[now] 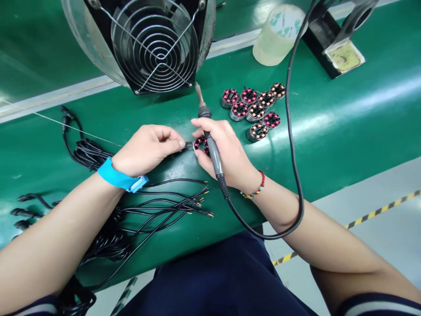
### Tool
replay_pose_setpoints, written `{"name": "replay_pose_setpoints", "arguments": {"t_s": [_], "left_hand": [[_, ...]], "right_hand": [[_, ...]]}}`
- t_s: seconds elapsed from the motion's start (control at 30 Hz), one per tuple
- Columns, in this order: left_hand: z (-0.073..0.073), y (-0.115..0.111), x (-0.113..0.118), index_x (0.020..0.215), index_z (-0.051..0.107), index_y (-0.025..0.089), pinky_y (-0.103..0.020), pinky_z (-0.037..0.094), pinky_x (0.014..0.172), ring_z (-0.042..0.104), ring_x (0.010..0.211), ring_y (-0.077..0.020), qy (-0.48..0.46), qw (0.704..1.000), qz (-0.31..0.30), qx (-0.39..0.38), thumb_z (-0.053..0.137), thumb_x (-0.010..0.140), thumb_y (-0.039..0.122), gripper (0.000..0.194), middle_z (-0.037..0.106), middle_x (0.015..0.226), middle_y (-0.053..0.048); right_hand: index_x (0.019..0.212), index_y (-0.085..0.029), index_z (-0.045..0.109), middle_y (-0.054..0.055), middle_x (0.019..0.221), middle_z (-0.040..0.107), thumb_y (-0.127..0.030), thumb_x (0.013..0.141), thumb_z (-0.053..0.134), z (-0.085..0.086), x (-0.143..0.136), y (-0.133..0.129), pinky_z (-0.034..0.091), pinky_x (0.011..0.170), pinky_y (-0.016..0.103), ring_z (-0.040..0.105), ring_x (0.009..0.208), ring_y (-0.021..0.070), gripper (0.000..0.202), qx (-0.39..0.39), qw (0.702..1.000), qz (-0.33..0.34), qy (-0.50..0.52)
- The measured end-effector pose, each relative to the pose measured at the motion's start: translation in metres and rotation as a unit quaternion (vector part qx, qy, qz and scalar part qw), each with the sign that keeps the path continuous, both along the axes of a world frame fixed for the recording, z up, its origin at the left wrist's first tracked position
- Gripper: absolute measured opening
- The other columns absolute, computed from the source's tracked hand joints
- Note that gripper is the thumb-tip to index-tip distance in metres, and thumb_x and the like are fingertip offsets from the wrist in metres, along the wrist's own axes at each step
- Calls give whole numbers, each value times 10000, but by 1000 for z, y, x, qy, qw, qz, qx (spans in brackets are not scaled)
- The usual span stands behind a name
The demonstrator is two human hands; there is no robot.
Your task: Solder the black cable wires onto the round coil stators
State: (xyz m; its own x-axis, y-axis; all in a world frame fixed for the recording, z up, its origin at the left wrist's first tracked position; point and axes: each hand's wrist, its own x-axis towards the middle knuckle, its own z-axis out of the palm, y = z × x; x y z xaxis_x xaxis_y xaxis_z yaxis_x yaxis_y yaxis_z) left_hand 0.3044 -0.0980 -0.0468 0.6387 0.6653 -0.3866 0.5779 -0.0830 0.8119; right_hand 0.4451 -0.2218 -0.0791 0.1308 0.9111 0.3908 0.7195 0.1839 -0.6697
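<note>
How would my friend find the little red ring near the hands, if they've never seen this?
Start at the big fan at the top. Go down and slightly right to the ring between the left hand and right hand, partly hidden behind the iron. It's the only one at the hands; the eight other rings are bunched farther right.

left hand [149, 147]: fingers [176, 145] pinched together | right hand [228, 151]: fingers curled | both forearms [62, 237] bare, angled inward

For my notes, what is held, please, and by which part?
Right hand holds a soldering iron by its grey handle, touching a wound ring; left hand pinches thin dark strands beside the ring.
</note>
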Motion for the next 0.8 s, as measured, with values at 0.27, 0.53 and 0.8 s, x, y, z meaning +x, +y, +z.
{"name": "replay_pose_setpoints", "arguments": {"t_s": [0.27, 0.53, 0.8], "left_hand": [[0, -3, 2, 688, 698, 159, -228, 391, 534, 506, 572, -113, 9, 1000, -11, 4, 624, 717, 383, 238, 602, 589, -2], [1, -6, 1, 680, 699, 170, -269, 438, 645, 571, 652, -150, 8, 982, -174, 77, 564, 757, 366, 250, 675, 689, -26], [3, -7, 0, 752, 618, 170, -273, 415, 687, 550, 716, -151, 8, 973, -97, 209, 490, 833, 339, 227, 630, 748, -14]], "right_hand": [[1227, -180, 466, 36, 992, 608, -171, 872, 436, -3, 0, 4, 403, 905, 381, 506, 969, 223, 357, -5, 1000, 8, -14], [1146, -185, 525, 4, 877, 646, -166, 840, 471, 0, -7, 3, 400, 868, 364, 552, 901, 211, 311, -12, 999, -43, 13], [1212, -181, 474, 27, 990, 648, -139, 821, 456, -3, -3, 2, 433, 943, 362, 568, 966, 196, 394, 11, 993, -54, 104]]}}
